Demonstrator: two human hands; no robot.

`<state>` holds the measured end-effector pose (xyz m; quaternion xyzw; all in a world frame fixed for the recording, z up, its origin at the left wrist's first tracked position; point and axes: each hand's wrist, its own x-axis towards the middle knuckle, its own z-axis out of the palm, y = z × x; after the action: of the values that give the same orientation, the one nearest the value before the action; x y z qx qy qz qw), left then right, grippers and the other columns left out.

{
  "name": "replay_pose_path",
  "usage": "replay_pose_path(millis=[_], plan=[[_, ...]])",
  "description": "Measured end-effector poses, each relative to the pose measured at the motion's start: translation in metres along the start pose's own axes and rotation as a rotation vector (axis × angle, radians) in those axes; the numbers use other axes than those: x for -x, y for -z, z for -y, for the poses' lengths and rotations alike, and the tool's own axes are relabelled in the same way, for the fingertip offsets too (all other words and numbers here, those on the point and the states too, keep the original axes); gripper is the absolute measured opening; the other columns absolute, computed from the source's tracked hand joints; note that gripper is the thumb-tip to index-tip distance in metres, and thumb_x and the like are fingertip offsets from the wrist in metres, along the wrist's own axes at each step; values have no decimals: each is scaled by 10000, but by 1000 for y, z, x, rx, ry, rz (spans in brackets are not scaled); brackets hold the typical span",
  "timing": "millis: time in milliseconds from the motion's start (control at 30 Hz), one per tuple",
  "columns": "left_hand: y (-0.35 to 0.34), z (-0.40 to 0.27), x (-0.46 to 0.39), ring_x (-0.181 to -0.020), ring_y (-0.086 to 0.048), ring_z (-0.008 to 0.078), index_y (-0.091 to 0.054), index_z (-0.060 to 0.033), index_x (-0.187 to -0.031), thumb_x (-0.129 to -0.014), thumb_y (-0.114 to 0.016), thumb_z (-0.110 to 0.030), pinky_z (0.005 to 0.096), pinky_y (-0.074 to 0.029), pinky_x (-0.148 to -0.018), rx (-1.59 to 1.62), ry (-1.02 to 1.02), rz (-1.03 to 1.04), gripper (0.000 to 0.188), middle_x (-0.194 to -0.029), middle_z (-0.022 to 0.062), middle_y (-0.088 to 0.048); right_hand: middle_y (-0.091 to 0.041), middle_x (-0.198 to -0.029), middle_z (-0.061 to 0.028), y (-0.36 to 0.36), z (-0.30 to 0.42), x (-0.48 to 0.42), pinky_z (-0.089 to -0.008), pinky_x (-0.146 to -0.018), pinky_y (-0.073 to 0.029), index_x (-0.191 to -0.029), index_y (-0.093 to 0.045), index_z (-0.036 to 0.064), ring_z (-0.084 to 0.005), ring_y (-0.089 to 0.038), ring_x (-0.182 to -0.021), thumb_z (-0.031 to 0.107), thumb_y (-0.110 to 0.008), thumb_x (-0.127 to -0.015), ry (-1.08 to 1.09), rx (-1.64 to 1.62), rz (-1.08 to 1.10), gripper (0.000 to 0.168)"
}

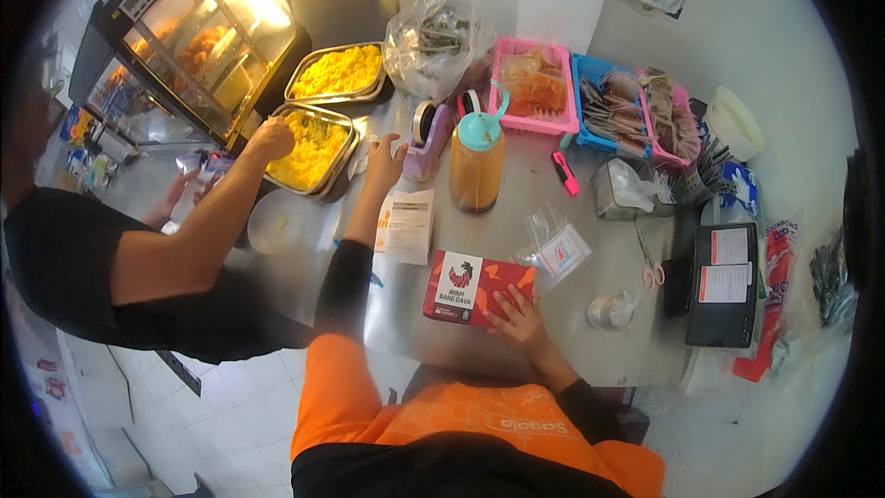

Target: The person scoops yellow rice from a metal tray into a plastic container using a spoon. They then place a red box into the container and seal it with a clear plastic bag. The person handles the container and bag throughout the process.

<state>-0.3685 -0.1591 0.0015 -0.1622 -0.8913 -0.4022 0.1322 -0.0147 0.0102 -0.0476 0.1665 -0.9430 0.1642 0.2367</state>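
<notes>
A closed red printed carton (480, 288) lies on the steel worktop, and my right hand (520, 320) rests on its right part with fingers spread. My left hand (385, 160) is raised beside a purple tape dispenser (427, 145), fingers apart; contact with the dispenser cannot be made out. Below that hand lies a printed paper slip (409, 227). A squeeze bottle with a turquoise lid (477, 169) and brown liquid stands behind the carton. Right of the carton is a clear plastic packet with a printed card (563, 252). A pink highlighter (565, 174) lies farther back.
At left a co-worker's hand (275, 140) reaches to a metal tray of yellow food (332, 176). A heated display case (207, 48) stands behind. Pink basket (572, 126) and blue basket (612, 145) hold packets. Scissors (652, 277), a small jar (608, 311) and a tablet (722, 321) are at right.
</notes>
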Motion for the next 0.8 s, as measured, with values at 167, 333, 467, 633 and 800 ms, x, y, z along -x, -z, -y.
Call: replay_pose_path(millis=[167, 333, 467, 633, 800], plan=[[-11, -1, -40, -705, -599, 252, -583, 50, -844, -805, -528, -174, 310, -534, -597, 460, 349, 570, 234, -883, 153, -551, -471, -1219, -72, -3, -3, -7, -593, -951, -180, -1089, -566, 215, -293, -365, -1188, 333, -661, -670, -61, -23, -17, 446], [-21, 24, 6, -747, -581, 225, -584, 17, -779, -786, -557, -165, 294, -499, -636, 869, 428, 429, 184, -789, 74, -561, -471, -1219, -79, -2, 1, -7, -575, -977, -135, -1095, -565, 198, -293, -367, -1184, 321, -657, -678, -114, -49, -32, 444], [-32, 43, 15, -617, -575, 168, -583, 6, -703, -765, -567, -141, 271, -436, -550, 91, 51, 80, 160, -654, 80, -586, -463, -1227, -78, -7, 0, -8, -579, -976, -131, -1089, -568, 200, -295, -366, -1184, 314, -652, -682, -83, -87, -33, 431], [2, -4, 49, -607, -581, 127, -589, 3, -904, -765, -498, 9, 264, -449, -573, 301, 37, -151, 166, -689, 76, -613, -460, -1230, -74, -3, -5, -12, -582, -970, -143, -1076, -572, 189, -289, -366, -1183, 307, -639, -688, -76, -88, 6, 411], [51, -87, 190, -666, -577, 114, -330, -41, -1273, -809, -455, 43, 225, -461, -616, 696, 396, 468, 487, -758, 72, -600, -463, -1228, -75, -2, -8, -12, -581, -969, -150, -1069, -577, 187, -282, -366, -1186, 299, -636, -689, -92, -115, -1, 400]])
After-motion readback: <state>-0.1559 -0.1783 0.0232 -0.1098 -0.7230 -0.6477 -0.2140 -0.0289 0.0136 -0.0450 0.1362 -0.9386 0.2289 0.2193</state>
